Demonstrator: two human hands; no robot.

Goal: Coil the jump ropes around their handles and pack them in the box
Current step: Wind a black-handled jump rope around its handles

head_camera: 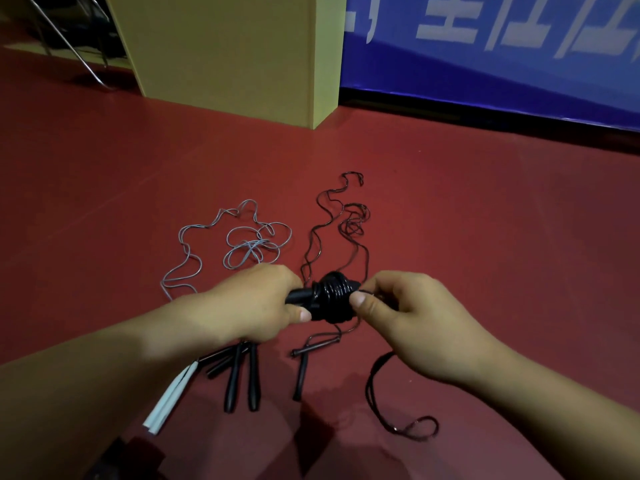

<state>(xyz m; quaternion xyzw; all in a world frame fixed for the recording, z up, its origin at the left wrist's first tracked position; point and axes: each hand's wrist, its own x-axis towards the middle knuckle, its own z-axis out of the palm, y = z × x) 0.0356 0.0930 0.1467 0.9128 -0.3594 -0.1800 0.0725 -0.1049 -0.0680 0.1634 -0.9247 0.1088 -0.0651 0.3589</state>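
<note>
The left hand (256, 299) is wrapped around a pair of black handles (300, 296), whose long axis runs left to right across the view, level between the two hands. A thick black coil (334, 295) already sits on the handles' right portion, just beside the left thumb. The right hand (398, 306) pinches the black rope (372, 293) between thumb and forefinger at the coil's right edge; it is the nearer hand to the free strand. That strand appears to drop past the right wrist to a loose tail (405, 424) on the red floor (104, 202).

Judgement: winding is well advanced; the next turns must pass crosswise round the handle axis.

Uncoiled ropes lie beyond: a grey rope (249, 244) and a thin dark rope (346, 216). Spare black handles (242, 375) and white handles (169, 400) lie below the left forearm. No box is identifiable.
</note>
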